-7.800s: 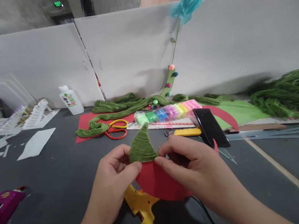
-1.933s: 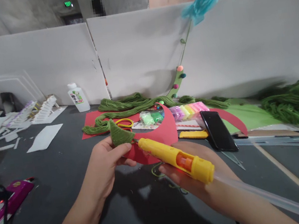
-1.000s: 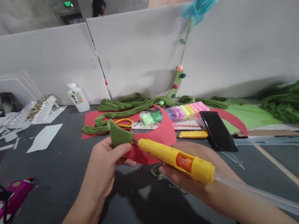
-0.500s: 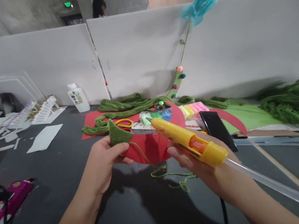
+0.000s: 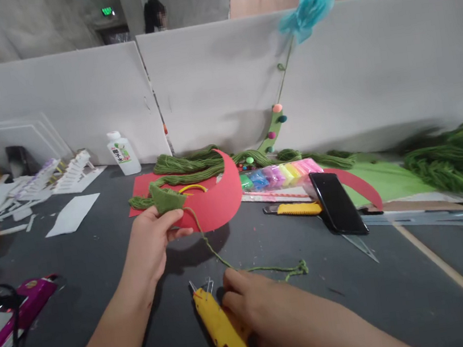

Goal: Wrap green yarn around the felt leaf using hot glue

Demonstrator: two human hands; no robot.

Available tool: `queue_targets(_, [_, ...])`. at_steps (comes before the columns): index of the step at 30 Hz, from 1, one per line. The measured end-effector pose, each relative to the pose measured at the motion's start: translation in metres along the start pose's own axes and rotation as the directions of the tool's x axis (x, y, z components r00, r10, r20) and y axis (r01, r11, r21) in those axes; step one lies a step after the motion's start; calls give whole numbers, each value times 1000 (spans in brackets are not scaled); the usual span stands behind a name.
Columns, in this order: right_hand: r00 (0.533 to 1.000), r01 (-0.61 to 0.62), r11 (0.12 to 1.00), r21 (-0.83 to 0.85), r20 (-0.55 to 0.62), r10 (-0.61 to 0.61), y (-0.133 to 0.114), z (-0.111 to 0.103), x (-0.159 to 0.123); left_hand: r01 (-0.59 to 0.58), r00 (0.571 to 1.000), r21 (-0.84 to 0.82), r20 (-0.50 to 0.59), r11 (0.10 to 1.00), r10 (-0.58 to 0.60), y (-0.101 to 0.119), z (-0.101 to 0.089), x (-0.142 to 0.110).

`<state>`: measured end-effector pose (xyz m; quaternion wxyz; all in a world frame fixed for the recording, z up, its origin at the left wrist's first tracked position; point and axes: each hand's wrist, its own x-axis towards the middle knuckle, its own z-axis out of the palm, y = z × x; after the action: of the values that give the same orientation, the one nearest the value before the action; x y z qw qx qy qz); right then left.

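Observation:
My left hand (image 5: 155, 241) pinches a red paper crescent (image 5: 218, 201) by its left end, which is wrapped in green yarn (image 5: 167, 198). From there a loose yarn strand (image 5: 211, 248) runs down to the tabletop, passes by my right hand and ends in a small tangle. Low over the table, my right hand (image 5: 253, 302) has its fingers curled at the handle of a yellow hot glue gun (image 5: 221, 330). The gun is down at the tabletop, its wire stand and nozzle facing away from me. My right fingertips are partly hidden.
Beyond the crescent lie green yarn skeins (image 5: 187, 162), colourful clay packs (image 5: 279, 175), a yellow utility knife (image 5: 299, 208) and a black phone (image 5: 339, 204). A white bottle (image 5: 124, 154) stands by the partition (image 5: 210, 84). At left is a purple power strip (image 5: 23, 315).
My right hand has brought the glue gun down and left to the tabletop. My left hand has shifted slightly left and up with the crescent, which now stands more face-on, with the yarn strand stretched out.

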<state>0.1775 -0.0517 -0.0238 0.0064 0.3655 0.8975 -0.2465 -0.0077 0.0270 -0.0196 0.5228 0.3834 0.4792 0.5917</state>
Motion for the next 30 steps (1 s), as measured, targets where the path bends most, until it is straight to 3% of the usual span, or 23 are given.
queue_targets(4, [998,4,999,34,-55,-2,1,-3,3,29,997,9,69,1000,-30,1,9,-12])
queue_targets(7, [980,-41,995,89,-188,58,-1,-12,5,51,991,12,122,999,-52,2,15,-21])
queue_targets(10, [908,-130,954,270,-355,224,-1,-16,8,39,990,2,139,999,-39,2,18,-27])
queue_targets(12, [866,-130,903,410,-397,304,-1,-17,11,11,993,0,115,1000,-11,1,19,-28])
queue_targets(17, [795,-51,770,636,-440,417,1,-15,14,-4,990,14,140,1000,2,2,23,-31])
queue_targets(20, [816,24,714,700,-426,390,0,-13,14,-9,989,14,149,1000,7,2,24,-33])
queue_targets(24, [869,65,547,835,-316,380,-5,-11,14,-54,993,78,109,996,45,0,19,-30])
queue_targets(27, [846,110,441,891,-317,429,-7,-12,13,-57,993,204,112,977,35,-1,15,-27])
queue_targets(30, [821,101,446,889,-328,467,-4,-17,10,-39,984,327,177,944,-20,0,15,-29])
